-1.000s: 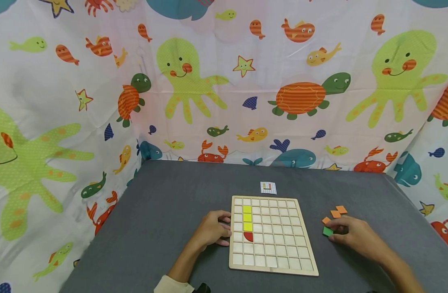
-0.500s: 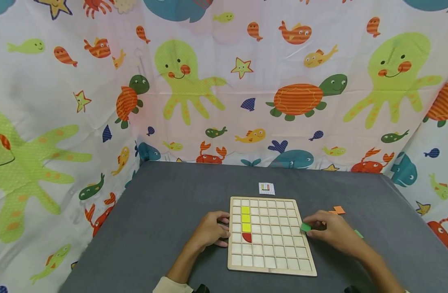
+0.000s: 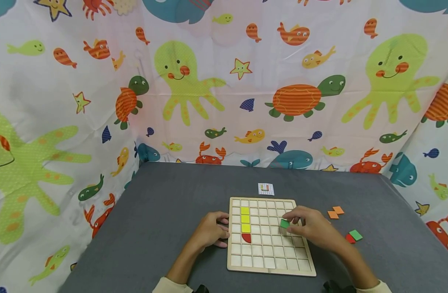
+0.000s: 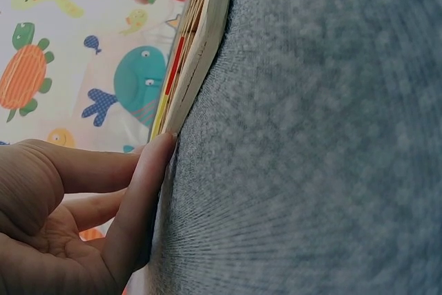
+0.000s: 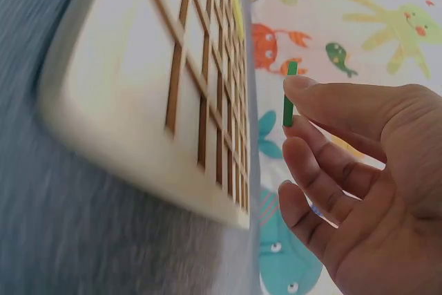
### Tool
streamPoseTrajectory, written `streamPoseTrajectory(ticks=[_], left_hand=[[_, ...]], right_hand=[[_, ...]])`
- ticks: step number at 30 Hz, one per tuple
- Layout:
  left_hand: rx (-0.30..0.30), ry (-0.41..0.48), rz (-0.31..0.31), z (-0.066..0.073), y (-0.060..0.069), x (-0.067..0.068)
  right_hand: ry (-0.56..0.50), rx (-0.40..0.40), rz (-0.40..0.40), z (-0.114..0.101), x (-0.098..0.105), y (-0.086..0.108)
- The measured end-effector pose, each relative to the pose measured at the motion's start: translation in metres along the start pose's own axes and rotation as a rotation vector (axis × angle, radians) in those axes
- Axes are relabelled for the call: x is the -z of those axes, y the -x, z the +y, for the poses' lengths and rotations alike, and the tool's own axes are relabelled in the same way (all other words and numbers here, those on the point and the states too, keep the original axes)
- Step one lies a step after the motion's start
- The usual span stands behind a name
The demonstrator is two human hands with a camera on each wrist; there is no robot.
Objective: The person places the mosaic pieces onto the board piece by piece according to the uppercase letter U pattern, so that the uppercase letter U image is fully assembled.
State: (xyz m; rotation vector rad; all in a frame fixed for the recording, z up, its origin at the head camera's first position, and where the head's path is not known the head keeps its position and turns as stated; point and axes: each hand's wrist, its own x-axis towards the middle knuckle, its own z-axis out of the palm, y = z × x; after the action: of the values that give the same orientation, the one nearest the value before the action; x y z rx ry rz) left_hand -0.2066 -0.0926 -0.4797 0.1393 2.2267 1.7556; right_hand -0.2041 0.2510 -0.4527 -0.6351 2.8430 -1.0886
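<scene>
A wooden grid board (image 3: pixel 262 260) lies on the table, with three yellow square tiles (image 3: pixel 245 219) in one column and a red quarter-round tile (image 3: pixel 247 238) directly below them. My right hand (image 3: pixel 313 226) pinches a green square tile (image 3: pixel 284 223) above the board's right half. The right wrist view shows that green tile (image 5: pixel 290 94) edge-on between thumb and fingertips, apart from the board. On the board's left side, my left hand (image 3: pixel 210 231) rests with its fingertips against the wooden edge. In the left wrist view, a fingertip of the left hand (image 4: pixel 103 212) touches the board's rim (image 4: pixel 200 67).
Two orange tiles (image 3: pixel 333 214) lie right of the board. Nearer me are another green tile (image 3: pixel 355 235) and a red piece (image 3: pixel 350 238), partly overlapped in view. A small printed pattern card (image 3: pixel 266 189) lies behind the board. A patterned curtain (image 3: pixel 224 81) surrounds the grey table (image 3: pixel 180 191).
My right hand has picked up a green tile from the right of the board and carried it left over the grid. My left hand has stayed at the board's edge.
</scene>
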Motion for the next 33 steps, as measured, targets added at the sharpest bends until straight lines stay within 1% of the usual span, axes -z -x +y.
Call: streamPoseTrajectory(ticks=[7, 12, 25, 30, 33], left_hand=[[0.004, 0.000, 0.001, 0.000, 0.000, 0.000], [0.007, 0.000, 0.001, 0.000, 0.000, 0.000], [0.013, 0.001, 0.001, 0.000, 0.000, 0.000], [0.024, -0.007, 0.003, 0.001, 0.000, 0.000], [0.020, -0.012, 0.000, 0.001, 0.000, 0.000]], right_hand=[[-0.048, 0.031, -0.029, -0.012, -0.010, -0.011], [-0.061, 0.055, -0.055, -0.021, -0.016, -0.016], [-0.128, 0.066, -0.147, -0.030, -0.041, -0.018], [-0.117, 0.072, -0.165, -0.034, -0.048, -0.018], [-0.112, 0.087, -0.172, -0.036, -0.050, -0.019]])
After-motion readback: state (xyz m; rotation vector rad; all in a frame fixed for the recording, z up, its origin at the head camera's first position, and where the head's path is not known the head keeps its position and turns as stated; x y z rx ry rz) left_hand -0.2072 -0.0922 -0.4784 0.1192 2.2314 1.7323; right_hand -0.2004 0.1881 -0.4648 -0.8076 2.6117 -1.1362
